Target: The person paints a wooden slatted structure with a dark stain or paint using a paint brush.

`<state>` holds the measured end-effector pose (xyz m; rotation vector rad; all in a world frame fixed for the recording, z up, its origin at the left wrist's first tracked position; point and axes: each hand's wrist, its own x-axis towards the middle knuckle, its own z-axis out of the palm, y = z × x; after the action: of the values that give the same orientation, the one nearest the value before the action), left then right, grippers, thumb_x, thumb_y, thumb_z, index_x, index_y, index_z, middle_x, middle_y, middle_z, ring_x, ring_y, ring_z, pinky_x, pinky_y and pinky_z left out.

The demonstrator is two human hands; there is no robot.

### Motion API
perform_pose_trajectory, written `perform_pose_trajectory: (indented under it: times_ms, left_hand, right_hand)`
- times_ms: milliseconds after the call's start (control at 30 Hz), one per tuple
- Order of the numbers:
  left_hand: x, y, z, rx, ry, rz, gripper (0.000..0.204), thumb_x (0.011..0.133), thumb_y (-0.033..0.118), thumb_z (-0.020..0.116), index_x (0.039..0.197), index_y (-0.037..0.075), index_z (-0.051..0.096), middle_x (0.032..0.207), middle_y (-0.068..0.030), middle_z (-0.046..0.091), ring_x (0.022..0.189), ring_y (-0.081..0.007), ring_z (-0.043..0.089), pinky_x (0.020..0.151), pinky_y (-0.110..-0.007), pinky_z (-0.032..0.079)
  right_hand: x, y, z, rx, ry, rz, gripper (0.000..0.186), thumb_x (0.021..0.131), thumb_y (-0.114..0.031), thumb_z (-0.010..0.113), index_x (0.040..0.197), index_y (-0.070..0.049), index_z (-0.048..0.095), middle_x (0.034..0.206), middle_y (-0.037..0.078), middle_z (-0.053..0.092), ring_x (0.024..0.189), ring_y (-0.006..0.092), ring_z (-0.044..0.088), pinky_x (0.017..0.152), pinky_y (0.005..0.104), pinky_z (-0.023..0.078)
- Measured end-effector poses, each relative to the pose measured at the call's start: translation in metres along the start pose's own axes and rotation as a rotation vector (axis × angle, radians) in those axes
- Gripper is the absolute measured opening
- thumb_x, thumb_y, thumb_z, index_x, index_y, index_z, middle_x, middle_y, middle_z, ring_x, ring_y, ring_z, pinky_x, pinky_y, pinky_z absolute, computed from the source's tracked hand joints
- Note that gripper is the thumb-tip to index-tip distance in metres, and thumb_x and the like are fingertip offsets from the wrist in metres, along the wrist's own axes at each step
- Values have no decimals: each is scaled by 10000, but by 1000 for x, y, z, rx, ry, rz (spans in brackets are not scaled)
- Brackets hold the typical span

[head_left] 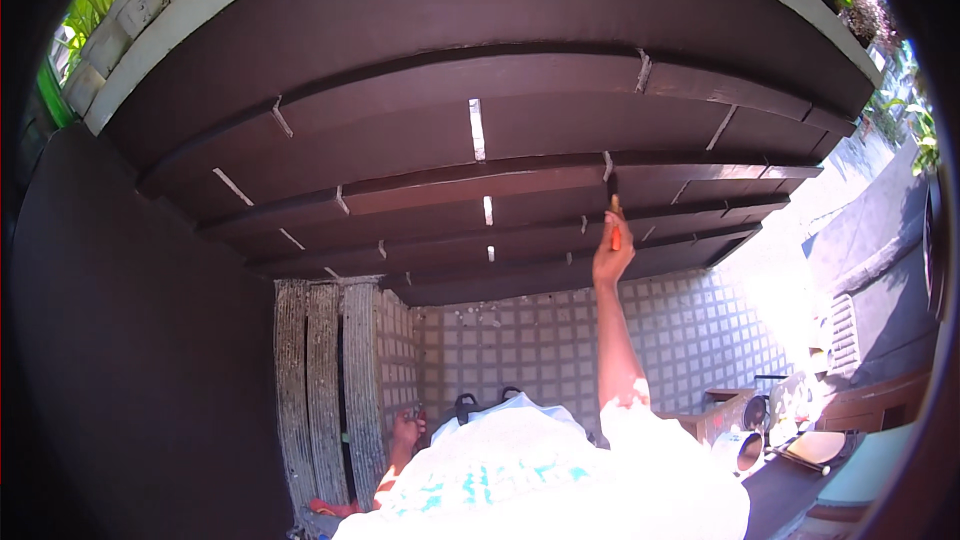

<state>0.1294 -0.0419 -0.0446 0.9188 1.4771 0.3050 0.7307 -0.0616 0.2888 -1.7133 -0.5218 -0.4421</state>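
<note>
While an orange-handled paintbrush (615,208), gripped in the right hand (612,261), points bristles-first at the brown tiered wall (400,130), the left hand (407,429), its grip indiscernible, hangs below that wall near grey ridged planks (293,370), with potted plants (141,2) along the wall's top.

Brn boards (540,125) smooth, mostly matt, sl. sheen; gry planks (323,380) rough, ridged; shirt (560,490) cloth.

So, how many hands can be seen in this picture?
2: the right hand, holding a brush; the left hand, lower in the picture, near the grey planks.
</note>
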Motion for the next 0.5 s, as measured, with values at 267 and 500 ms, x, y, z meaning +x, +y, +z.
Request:
perform_pose_trajectory:
  times_ms: [267, 500]
  left_hand:
    - [-8, 27, -1, -22, -15, 32, 588, 877, -131, 325, 1380, 158, 423, 795, -113, 693, 537, -166, 594, 455, -326, 454]
    - [-21, 36, -18, -97, -17, 73, 555, 892, -108, 332, 1387, 125, 426, 826, -104, 702, 586, -157, 619, 513, -324, 489]
  right_hand:
    - [-80, -52, 63, 179, -155, 11, 150, 1000, -141, 646, 1069, -35, 727, 1210, 189, 710, 1124, 324, 682, 980, 391, 497]
    - [-101, -74, 83, 387, -496, -11, 171, 992, -164, 673, 1085, -31, 727, 1101, 133, 742, 1042, 233, 695, 932, 335, 510]
